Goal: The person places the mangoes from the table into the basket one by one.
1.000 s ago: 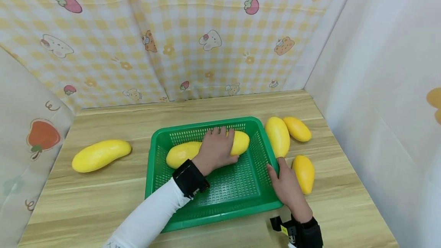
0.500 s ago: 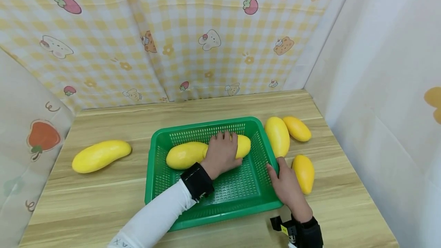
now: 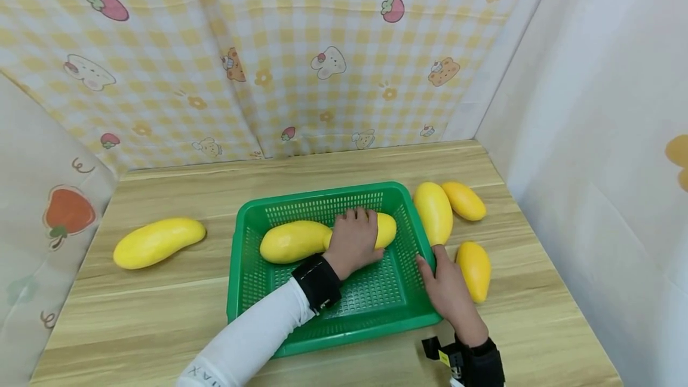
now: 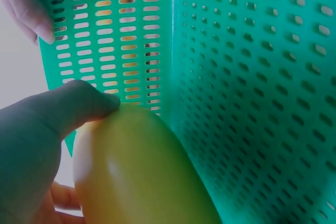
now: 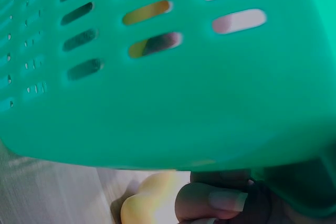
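My left hand (image 3: 355, 240) grips a yellow mango (image 3: 386, 231) inside the green basket (image 3: 344, 337). In the left wrist view the thumb lies along this mango (image 4: 142, 166), with fingertips showing on its other side. A second yellow mango (image 3: 292, 242) lies end to end with it, to the left in the basket. My right hand (image 3: 448, 291) holds the basket's right rim, thumb on the inner side and fingers outside. The right wrist view shows the fingers (image 5: 210, 200) just past the basket's green wall (image 5: 173, 108).
A long yellow mango (image 3: 158, 243) lies on the wooden table (image 3: 161, 321) left of the basket. To the right are a pale yellow mango (image 3: 433, 214) against the basket and two orange-yellow ones (image 3: 464, 200). A patterned curtain (image 3: 301, 76) hangs behind.
My left hand has moved a little right and nearer, shifting the gripped mango the same way along the basket. The gap to the other mango now shows more. The right hand stays put.
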